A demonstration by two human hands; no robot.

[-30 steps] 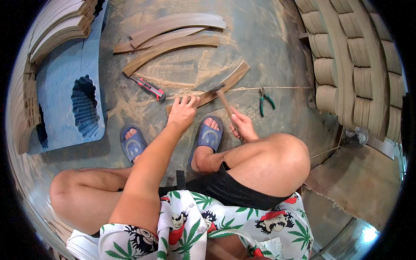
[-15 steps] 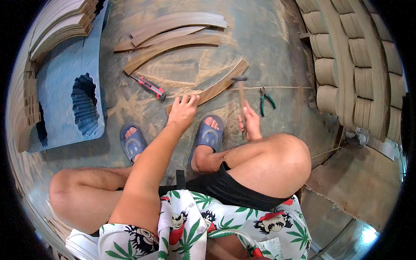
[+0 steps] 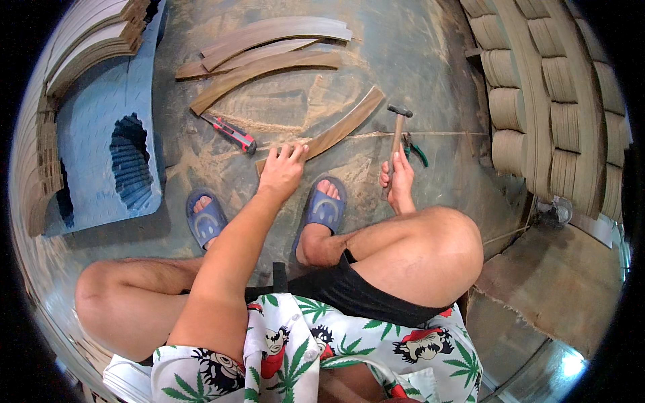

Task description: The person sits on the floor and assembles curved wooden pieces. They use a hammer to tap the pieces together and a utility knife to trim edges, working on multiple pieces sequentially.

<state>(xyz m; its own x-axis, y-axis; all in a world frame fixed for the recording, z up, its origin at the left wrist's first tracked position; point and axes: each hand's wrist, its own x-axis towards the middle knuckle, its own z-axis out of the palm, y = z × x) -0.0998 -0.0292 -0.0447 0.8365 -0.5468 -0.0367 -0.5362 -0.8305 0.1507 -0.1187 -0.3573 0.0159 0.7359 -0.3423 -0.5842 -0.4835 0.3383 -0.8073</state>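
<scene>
A curved strip of brown wood (image 3: 349,124) slants across the floor in front of me, its near-left end under the fingers of my left hand (image 3: 281,168), which grips it. Off to the right, my right hand (image 3: 399,178) is wrapped around the wooden handle of a hammer (image 3: 398,127). Its dark metal head is up, just right of the strip's far end and apart from it. The hammer and hand partly cover a pair of green-handled pliers (image 3: 418,153) on the floor. Left of my left hand lies a red and black utility knife (image 3: 233,136).
Several more curved wooden strips (image 3: 269,74) lie farther off amid sawdust. At left, stacked curved boards (image 3: 94,50) stand by a blue panel (image 3: 94,134) with a ragged hole. Bundled wooden pieces (image 3: 507,107) are piled at right. My sandalled feet (image 3: 324,208) are close to the strip.
My right hand has moved the hammer rightward, away from the strip and in front of the pliers. The strip has turned slightly, so its pale upper edge no longer shows. My left hand stays put.
</scene>
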